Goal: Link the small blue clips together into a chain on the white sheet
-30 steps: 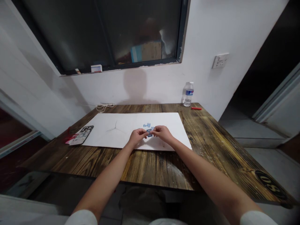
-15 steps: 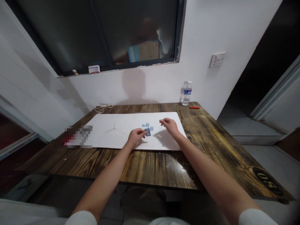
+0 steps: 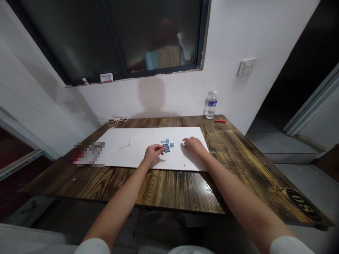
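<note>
- Thumb and fingers of the left hand pinch the dark slatted piece, right there over the white board!
- Small blue pieces lie just beside it.
- Over on the board's right side, here's the right hand, palm down; its grip, I can't tell.
- Bottle stands behind, red stick near it.

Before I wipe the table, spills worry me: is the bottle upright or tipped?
Upright: the bottle stands on the table with its neck at the top.
</note>
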